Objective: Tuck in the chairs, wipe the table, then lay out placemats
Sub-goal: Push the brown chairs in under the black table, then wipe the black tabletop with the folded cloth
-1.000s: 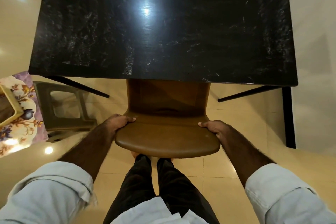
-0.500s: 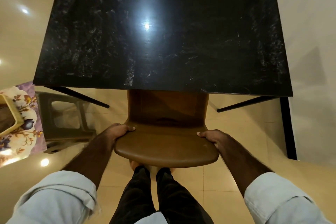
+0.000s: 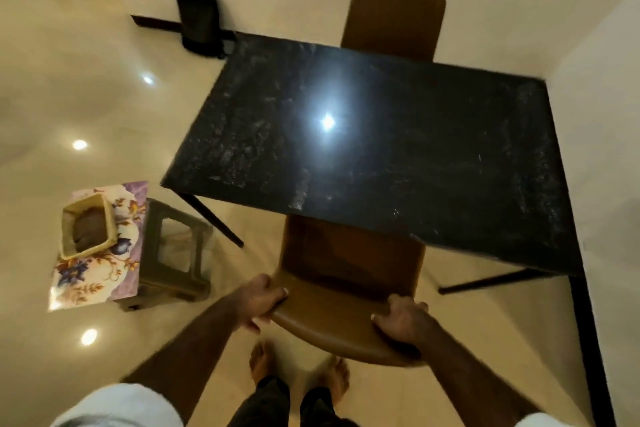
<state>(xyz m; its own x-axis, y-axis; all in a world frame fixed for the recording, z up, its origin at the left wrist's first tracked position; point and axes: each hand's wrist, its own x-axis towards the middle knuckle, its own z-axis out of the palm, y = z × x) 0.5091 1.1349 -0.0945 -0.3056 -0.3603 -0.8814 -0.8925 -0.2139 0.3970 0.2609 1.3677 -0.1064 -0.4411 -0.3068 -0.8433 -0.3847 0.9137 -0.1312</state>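
Note:
A brown padded chair (image 3: pixel 349 274) stands in front of me, its seat pushed under the near edge of the black marble table (image 3: pixel 415 156). My left hand (image 3: pixel 260 298) grips the left end of the chair's backrest. At the right end, my right hand (image 3: pixel 401 322) holds the same backrest. A second brown chair (image 3: pixel 393 22) stands at the far side of the table, against the wall. A ceiling light glares off the bare, smudged tabletop.
A dark plastic stool (image 3: pixel 173 253) stands left of the table, by a floral placemat (image 3: pixel 100 246) that carries a small beige basket (image 3: pixel 86 230). A black bag (image 3: pixel 199 22) leans on the far wall. A wall runs close along the right. My bare feet (image 3: pixel 298 371) are on tiled floor.
The view has swung up and to the left, so the far chair, the bag and the whole mat now show. Both hands stay on the chair's backrest.

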